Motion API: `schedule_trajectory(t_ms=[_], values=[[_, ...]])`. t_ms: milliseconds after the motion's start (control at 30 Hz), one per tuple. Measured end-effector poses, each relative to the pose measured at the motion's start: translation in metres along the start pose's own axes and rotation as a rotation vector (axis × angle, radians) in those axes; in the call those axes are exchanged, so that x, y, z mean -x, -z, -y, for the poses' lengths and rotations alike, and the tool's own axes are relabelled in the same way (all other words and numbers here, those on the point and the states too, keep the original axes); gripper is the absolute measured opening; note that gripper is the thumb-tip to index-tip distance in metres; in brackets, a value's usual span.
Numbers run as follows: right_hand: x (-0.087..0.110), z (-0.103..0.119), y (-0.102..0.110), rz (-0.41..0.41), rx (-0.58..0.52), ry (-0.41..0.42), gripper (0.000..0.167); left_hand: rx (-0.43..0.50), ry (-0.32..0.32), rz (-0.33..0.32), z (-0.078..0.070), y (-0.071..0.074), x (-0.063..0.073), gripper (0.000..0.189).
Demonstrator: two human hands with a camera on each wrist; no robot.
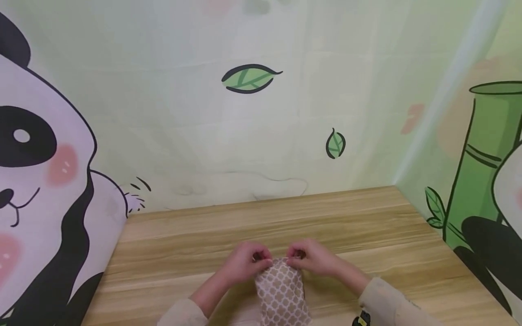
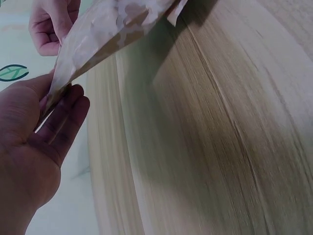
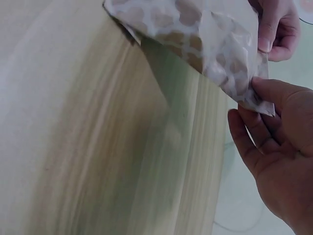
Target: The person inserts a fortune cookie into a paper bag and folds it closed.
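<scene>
A brown paper bag (image 1: 282, 292) with a white lattice pattern is held by its top edge between both hands. In the head view, my left hand (image 1: 246, 264) pinches the top left corner with thumb and fingers. My right hand (image 1: 317, 259) pinches the top right corner the same way. Seen from the left wrist, the bag (image 2: 105, 34) is tilted above the tabletop, its surface creased and a little shiny. The right wrist view shows my right thumb on one face of the bag (image 3: 222, 54) with fingers behind it. The bag's lower end runs out of the head view.
Under the hands lies a wood-grain table (image 1: 171, 240), on which the bag casts a shadow. A pale green backdrop (image 1: 183, 113) with printed leaves stands along the back edge. Printed panels with a panda (image 1: 41, 113) and bamboo (image 1: 485, 154) flank the table.
</scene>
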State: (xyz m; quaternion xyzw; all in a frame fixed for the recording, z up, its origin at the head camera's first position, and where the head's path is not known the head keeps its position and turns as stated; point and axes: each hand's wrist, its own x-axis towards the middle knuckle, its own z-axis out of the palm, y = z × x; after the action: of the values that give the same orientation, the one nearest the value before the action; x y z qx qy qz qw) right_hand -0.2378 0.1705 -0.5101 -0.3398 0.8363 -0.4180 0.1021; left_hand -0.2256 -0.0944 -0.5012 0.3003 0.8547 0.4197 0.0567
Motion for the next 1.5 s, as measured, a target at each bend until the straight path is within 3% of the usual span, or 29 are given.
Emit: schedule_trajectory(t_ms=[233,467,700,800,1000,1067,1200,1267,1367,1500], values=[[0.008,-0.006,0.000,-0.021,-0.017,-0.029,0.004,-0.032,-0.008,0.040,0.009,0.002,0.003,0.006],[0.014,-0.013,0.002,-0.030,-0.081,-0.094,0.007,-0.125,-0.051,0.006,0.012,0.002,0.007,0.005],[0.015,-0.015,0.000,-0.043,-0.081,-0.087,0.006,-0.162,-0.001,-0.020,0.017,0.004,0.013,0.007],[0.016,-0.017,-0.001,-0.052,-0.100,-0.086,0.006,-0.201,-0.028,-0.035,0.018,0.004,0.014,0.008],[0.022,-0.020,-0.001,-0.069,-0.115,-0.115,0.005,-0.378,-0.133,-0.068,0.017,0.001,0.017,0.007],[0.023,-0.020,0.000,-0.074,-0.108,-0.130,0.006,-0.357,-0.119,-0.059,0.016,0.001,0.017,0.006],[0.023,-0.020,0.001,-0.081,-0.118,-0.144,0.010,-0.230,-0.054,-0.038,0.018,0.002,0.017,0.007],[0.022,-0.021,0.001,-0.081,-0.106,-0.138,0.009,-0.221,-0.038,-0.030,0.020,0.003,0.017,0.007],[0.019,-0.023,-0.001,-0.072,-0.070,-0.122,0.009,-0.275,-0.048,-0.036,0.023,0.003,0.018,0.008],[0.015,-0.024,-0.003,-0.063,-0.019,-0.106,0.002,-0.434,-0.104,-0.064,0.028,0.000,0.018,0.011]])
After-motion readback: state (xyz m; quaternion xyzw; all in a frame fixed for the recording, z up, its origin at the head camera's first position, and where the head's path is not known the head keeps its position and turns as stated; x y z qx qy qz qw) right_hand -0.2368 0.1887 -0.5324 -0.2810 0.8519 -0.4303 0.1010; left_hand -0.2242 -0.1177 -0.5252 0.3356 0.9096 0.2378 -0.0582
